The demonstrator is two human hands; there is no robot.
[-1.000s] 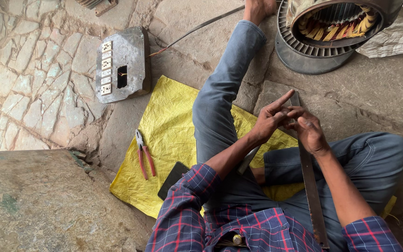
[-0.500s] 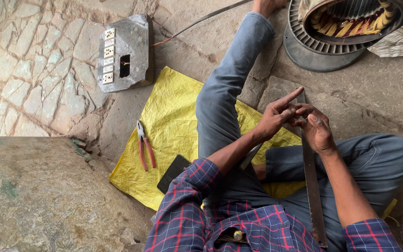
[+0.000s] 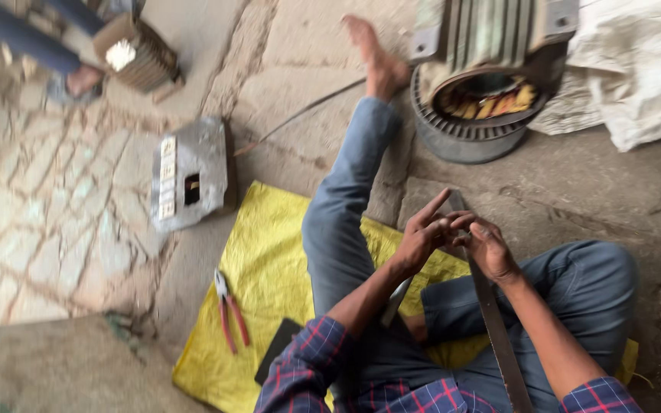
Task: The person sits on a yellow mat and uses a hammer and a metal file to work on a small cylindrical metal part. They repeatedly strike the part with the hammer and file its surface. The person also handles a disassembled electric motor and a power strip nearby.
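I sit on the ground with my legs in blue jeans over a yellow sheet [image 3: 269,268]. My left hand [image 3: 424,233] and my right hand [image 3: 487,246] meet above my knee, both closed on the upper end of a long flat metal strip [image 3: 495,329] that runs down past my right forearm. My left forefinger points upward. A second thin strip [image 3: 394,302] shows under my left wrist. The exact grip is partly hidden by my fingers.
Red-handled pliers [image 3: 229,310] and a dark flat object [image 3: 277,350] lie on the yellow sheet. A grey metal box [image 3: 189,183] stands to the left. An open motor stator with copper windings [image 3: 483,95] sits ahead, a white sack [image 3: 636,69] beside it. Another person's foot [image 3: 74,80] is top left.
The view has tilted up, so the motor, my bare foot and another person's foot now show. My hands stay together on the strip, with little movement.
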